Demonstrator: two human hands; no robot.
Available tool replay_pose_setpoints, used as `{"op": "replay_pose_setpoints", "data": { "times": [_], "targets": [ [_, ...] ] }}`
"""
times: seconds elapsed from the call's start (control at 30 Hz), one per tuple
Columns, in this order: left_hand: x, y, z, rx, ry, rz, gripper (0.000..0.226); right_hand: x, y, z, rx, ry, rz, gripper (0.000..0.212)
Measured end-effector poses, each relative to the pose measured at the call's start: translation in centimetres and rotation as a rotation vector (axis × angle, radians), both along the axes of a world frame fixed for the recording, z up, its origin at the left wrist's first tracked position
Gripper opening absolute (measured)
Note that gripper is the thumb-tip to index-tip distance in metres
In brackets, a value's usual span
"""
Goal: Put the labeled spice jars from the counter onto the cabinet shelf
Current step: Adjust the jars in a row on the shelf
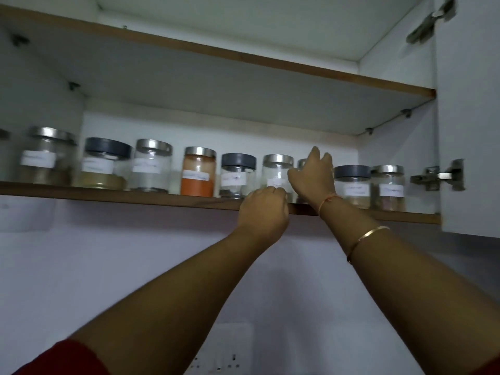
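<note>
A row of several labeled spice jars stands on the cabinet shelf (135,197). Among them are an orange-powder jar (198,174), a grey-lidded jar (238,175) and a clear steel-lidded jar (276,169). My right hand (313,180) is wrapped around another steel-lidded jar (301,163), which it almost entirely hides; only a sliver of lid shows. My left hand (263,209) is curled at the shelf's front edge, just below the clear jar's base, and nothing shows in it. To the right stand a grey-lidded jar (353,185) and a steel-lidded jar (388,186).
An upper shelf (243,56) sits close above the jar lids. The open cabinet door (470,117) with its hinge (438,175) bounds the right side. A wall socket plate (216,358) is on the wall below. More jars fill the shelf's left part (46,158).
</note>
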State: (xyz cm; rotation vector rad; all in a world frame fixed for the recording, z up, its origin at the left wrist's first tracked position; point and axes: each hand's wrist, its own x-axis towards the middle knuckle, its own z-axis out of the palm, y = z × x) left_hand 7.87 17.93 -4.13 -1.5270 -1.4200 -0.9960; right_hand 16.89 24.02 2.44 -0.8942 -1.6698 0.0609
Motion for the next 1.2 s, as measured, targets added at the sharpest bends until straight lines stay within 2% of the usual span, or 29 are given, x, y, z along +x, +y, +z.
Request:
{"op": "replay_pose_setpoints", "data": {
  "times": [0.2, 0.4, 0.5, 0.6, 0.7, 0.83, 0.9, 1.0, 1.1, 1.2],
  "targets": [
    [-10.0, -7.1, 1.4, -0.033, 0.016, 0.063, 0.024, -11.2, -6.3, 0.3, 0.095, -0.045, 0.206, 0.062],
    [-20.0, -13.5, 5.1, -0.012, 0.112, 0.238, 0.029, -20.3, -11.2, 1.4, 0.2, -0.099, 0.278, 0.053],
    [-24.4, -16.1, 7.6, -0.039, 0.174, 0.395, 0.029, -24.2, -13.2, 2.5, 0.252, -0.162, 0.301, 0.048],
    [-27.4, -17.7, 9.9, -0.147, 0.215, 0.616, 0.025, -27.4, -14.5, 3.7, 0.275, -0.246, 0.303, 0.044],
    [-29.7, -18.1, 11.8, -0.286, 0.151, 0.789, 0.027, -30.1, -15.0, 4.9, 0.274, -0.372, 0.283, 0.045],
    [-32.5, -17.5, 13.5, -0.486, -0.002, 0.877, 0.031, -32.7, -14.7, 5.9, 0.2, -0.612, 0.163, 0.037],
    [-33.7, -17.0, 14.1, -0.581, -0.024, 0.912, 0.034, -33.5, -14.3, 6.3, 0.192, -0.672, 0.123, 0.036],
    [-35.4, -16.0, 14.8, -0.505, -0.008, 0.923, 0.014, -34.9, -13.4, 6.6, 0.23, -0.665, 0.119, 0.039],
    [-36.2, -15.2, 14.9, -0.492, 0.004, 0.941, 0.038, -36.0, -13.0, 6.7, 0.228, -0.692, 0.13, 0.037],
    [-37.3, -14.0, 14.9, -0.497, 0.025, 0.931, 0.039, -37.3, -12.5, 7.1, 0.204, -0.781, 0.1, 0.028]
  ]
}}
